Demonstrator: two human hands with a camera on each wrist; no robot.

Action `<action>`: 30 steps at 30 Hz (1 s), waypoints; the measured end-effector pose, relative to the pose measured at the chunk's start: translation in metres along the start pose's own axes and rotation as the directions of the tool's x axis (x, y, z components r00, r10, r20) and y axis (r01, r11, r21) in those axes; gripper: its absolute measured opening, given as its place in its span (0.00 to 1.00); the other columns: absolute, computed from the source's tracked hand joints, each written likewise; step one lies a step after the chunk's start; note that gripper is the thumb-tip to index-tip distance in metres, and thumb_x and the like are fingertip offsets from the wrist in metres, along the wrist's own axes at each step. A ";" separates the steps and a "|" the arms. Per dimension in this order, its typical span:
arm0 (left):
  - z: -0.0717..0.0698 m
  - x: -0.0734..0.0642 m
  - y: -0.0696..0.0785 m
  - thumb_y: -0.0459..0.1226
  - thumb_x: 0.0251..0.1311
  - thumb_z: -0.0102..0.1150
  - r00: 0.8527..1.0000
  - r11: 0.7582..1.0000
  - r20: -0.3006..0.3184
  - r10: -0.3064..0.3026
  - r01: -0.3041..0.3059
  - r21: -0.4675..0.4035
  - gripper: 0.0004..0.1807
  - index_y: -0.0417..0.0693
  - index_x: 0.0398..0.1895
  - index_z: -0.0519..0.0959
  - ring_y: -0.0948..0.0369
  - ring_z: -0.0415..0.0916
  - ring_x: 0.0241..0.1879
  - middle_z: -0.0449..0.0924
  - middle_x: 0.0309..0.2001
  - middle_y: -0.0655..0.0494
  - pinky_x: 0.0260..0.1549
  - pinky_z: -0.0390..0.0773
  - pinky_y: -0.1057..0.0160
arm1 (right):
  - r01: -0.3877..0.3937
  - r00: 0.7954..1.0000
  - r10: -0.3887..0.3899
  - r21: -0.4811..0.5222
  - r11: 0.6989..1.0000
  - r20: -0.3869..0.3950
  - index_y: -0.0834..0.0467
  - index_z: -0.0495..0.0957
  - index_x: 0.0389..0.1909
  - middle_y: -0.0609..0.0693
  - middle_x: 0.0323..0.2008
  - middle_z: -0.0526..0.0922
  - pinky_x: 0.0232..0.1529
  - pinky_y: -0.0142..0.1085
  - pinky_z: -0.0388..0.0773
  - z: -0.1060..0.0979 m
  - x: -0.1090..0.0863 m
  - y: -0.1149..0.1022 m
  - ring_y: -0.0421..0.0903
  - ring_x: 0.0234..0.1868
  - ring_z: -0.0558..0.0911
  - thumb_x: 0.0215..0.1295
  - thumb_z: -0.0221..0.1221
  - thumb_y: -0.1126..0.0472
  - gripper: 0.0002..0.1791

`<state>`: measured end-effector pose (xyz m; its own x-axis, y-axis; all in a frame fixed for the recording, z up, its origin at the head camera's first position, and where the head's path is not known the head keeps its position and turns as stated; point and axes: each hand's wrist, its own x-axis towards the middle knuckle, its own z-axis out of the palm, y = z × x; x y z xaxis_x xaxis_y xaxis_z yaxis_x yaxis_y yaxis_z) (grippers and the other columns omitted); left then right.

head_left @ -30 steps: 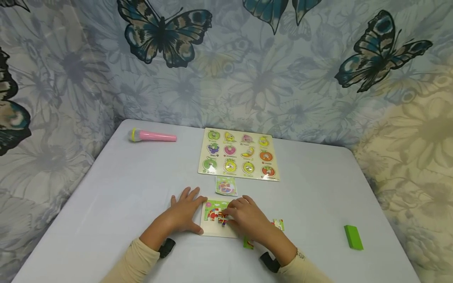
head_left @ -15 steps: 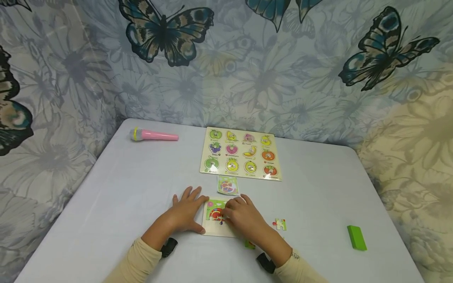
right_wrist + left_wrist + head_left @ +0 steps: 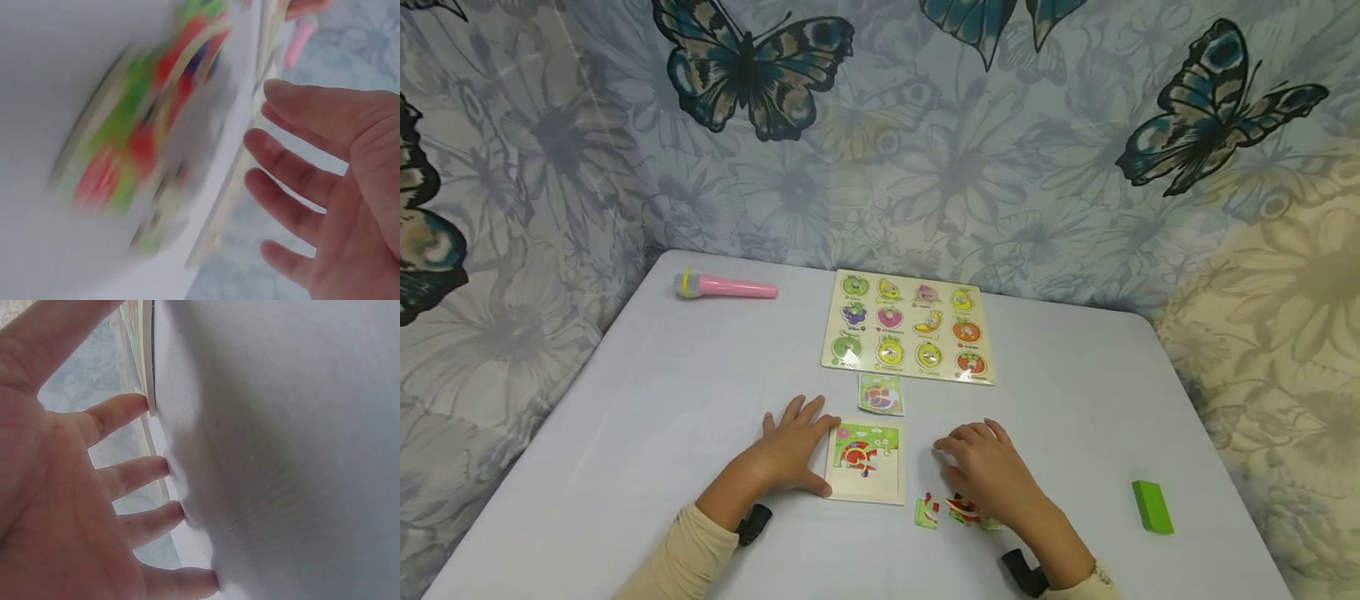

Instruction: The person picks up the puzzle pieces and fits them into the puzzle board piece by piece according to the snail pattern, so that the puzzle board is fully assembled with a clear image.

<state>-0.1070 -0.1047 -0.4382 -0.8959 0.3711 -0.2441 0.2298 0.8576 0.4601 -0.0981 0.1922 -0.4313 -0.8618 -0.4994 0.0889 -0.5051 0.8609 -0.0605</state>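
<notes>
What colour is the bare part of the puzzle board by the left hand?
Pale cream; the puzzle board shows best in the head view.

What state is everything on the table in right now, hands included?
Small puzzle: partly filled, bottom mostly bare
Loose puzzle pieces: off the board, beside it
Picture card: face up
Fruit puzzle: face up, twelve pictures showing
Pink-handled thing: lying on its side
Green block: lying flat
Left hand: grip open, touching the small puzzle
Right hand: grip empty, fingers slightly bent
</notes>
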 end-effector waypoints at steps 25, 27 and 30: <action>0.002 0.001 -0.006 0.49 0.33 0.82 1.000 1.000 -0.009 0.010 -0.010 -0.009 0.51 0.52 0.67 0.69 0.39 0.41 0.74 0.51 0.75 0.43 0.58 0.46 0.22 | -0.114 0.992 0.112 0.041 0.993 0.060 0.52 0.83 0.35 0.43 0.38 0.84 0.59 0.55 0.69 -0.002 -0.034 0.041 0.48 0.46 0.81 0.44 0.73 0.69 0.16; 0.002 0.001 -0.005 0.49 0.33 0.82 1.000 1.000 -0.009 0.012 -0.012 -0.010 0.51 0.52 0.67 0.69 0.39 0.41 0.74 0.51 0.75 0.43 0.58 0.46 0.22 | -0.091 0.995 0.089 0.047 0.995 0.046 0.52 0.84 0.35 0.43 0.37 0.84 0.59 0.54 0.69 -0.004 -0.032 0.039 0.47 0.45 0.81 0.43 0.74 0.68 0.17; 0.002 0.001 -0.004 0.49 0.33 0.82 1.000 1.000 -0.009 0.013 -0.013 -0.015 0.51 0.52 0.66 0.69 0.39 0.41 0.74 0.51 0.75 0.43 0.58 0.45 0.22 | -0.052 0.998 0.049 0.070 0.996 0.045 0.52 0.84 0.36 0.43 0.38 0.84 0.61 0.54 0.68 -0.009 -0.023 0.027 0.45 0.46 0.80 0.44 0.75 0.66 0.17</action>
<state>-0.1078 -0.1071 -0.4425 -0.8963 0.3787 -0.2306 0.2357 0.8474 0.4758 -0.0916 0.2275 -0.4265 -0.8867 -0.4605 0.0412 -0.4616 0.8767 -0.1350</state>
